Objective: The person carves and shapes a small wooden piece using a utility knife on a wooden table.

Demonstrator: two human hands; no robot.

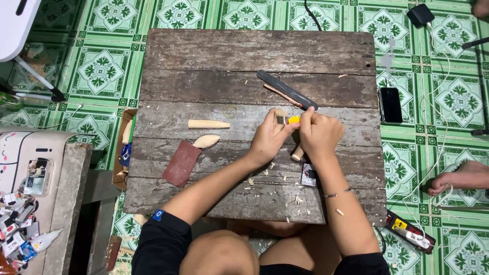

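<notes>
The left hand (269, 138) lies on the dark plank table (204, 51) with its fingers curled close together around the upper part of a pale wooden stick (297, 153), thumb pressing against it near the top. The right hand (320, 133) sits just beside it, touching it, fingers bunched tight around a small yellow-handled tool (294, 120) whose tip meets the wood between the 2 hands. The lower end of the stick pokes out below the right hand, tilted toward the person. How the blade end sits against the wood is hidden by the fingers.

To the left lie 2 more carved pieces: 1 tapered wooden peg (209, 124) lying flat, and just below it 1 leaf-shaped wooden piece (206, 141). Beside that rests 1 sheet of reddish-brown sandpaper (181, 163). Above the hands lies 1 long dark file (287, 89), set at a slant. Pale wood shavings (285, 196) are scattered over the near planks. 1 black phone (390, 104) lies on the green patterned floor tiles (97, 66) right of the table. A second person's hand (458, 178) rests on the floor at the far right.
</notes>
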